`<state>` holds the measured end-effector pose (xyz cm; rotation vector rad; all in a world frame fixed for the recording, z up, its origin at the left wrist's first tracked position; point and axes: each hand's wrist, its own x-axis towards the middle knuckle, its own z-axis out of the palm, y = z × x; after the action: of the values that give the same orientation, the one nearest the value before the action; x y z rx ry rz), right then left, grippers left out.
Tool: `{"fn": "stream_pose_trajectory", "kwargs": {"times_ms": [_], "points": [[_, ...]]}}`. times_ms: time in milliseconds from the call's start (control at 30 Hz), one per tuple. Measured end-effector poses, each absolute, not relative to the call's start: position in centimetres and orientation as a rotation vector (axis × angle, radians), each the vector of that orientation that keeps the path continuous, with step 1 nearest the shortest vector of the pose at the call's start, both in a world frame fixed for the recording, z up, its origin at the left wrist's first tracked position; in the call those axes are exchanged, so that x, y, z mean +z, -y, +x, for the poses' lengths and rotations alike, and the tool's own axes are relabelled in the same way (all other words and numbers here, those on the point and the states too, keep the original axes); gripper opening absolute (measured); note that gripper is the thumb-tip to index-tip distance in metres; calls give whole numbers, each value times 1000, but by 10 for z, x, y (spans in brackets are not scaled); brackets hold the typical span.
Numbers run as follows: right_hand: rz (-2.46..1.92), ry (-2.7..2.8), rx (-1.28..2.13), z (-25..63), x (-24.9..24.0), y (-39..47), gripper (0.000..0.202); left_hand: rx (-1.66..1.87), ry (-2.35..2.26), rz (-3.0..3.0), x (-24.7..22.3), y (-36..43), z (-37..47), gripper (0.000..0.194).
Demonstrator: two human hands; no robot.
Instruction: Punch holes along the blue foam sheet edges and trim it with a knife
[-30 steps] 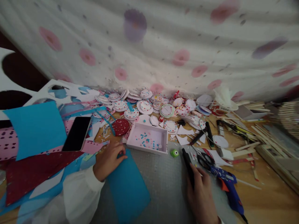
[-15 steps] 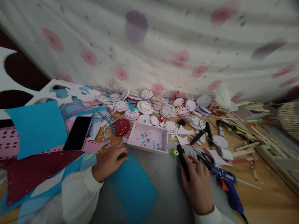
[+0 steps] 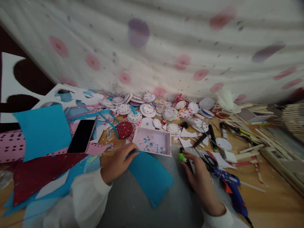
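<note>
My left hand [image 3: 121, 160] pinches the upper left corner of a blue sheet [image 3: 149, 177], its thumb on top. The sheet is slightly curved and reaches right and down over the grey mat [image 3: 133, 202]. With thumb and fingertips, my right hand [image 3: 198, 175] is closed on a small green rounded thing [image 3: 181, 157]; its exact kind is hard to make out. Part of a black-handled tool [image 3: 181, 149] shows beside it, mostly hidden by the hand. Just beyond the sheet, a shallow white box [image 3: 167, 142] holds blue and pink dots [image 3: 150, 144].
Left lie a phone [image 3: 82, 136], another blue sheet [image 3: 46, 129] and dark red sheets [image 3: 45, 177]. Layered paper discs [image 3: 148, 110] crowd the back. On the right are black scissors [image 3: 211, 161], a blue glue gun [image 3: 234, 186] and wooden sticks [image 3: 273, 142].
My right hand has moved from the black-handled tool onto the small green thing and closed on it. My left hand has carried the blue sheet up and to the right.
</note>
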<state>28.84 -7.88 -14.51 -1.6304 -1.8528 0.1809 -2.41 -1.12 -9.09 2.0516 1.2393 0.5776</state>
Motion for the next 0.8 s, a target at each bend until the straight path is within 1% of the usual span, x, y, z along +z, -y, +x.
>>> {"fn": "stream_pose_trajectory", "kwargs": {"times_ms": [100,267,400,500,567,633,667,800], "points": [[-1599,1633,449,293,-131,94,26,588,-1265,2010,-93,29,-24,17],[-1499,1426,792,300,-99,106,34,474,-1283,1832,-91,65,-30,20],[-1391,1515,1032,296,-66,92,37,526,-1267,1711,-77,61,-36,23],[-1223,1621,1277,280,-42,73,28,495,-1207,1665,-62,40,-34,24],[-1149,1719,1390,266,-30,60,28,428,-1132,1641,-53,23,-30,23],[-1180,1912,1420,252,-22,47,29,377,-1064,1671,-46,8,-25,24],[-1197,2025,1389,245,-20,41,30,343,-1033,1699,-43,2,-22,25],[-1195,2261,1241,228,-23,22,24,167,-940,1890,-33,-17,-11,24]]}}
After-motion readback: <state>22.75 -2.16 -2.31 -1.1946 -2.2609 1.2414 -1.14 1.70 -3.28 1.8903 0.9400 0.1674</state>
